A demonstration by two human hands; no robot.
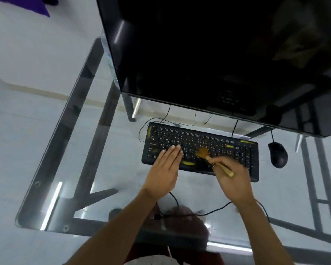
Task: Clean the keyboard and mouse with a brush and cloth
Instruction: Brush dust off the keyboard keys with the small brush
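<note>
While brushed, black keyboard point(200, 150), yellow smudges

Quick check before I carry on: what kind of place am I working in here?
Probably a home or office computer desk: a glass-topped table carries a large dark monitor, a black keyboard and a black mouse.

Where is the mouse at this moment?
In the head view, the black mouse sits untouched on the glass desk, just right of the keyboard, below the monitor's lower right edge.
</note>
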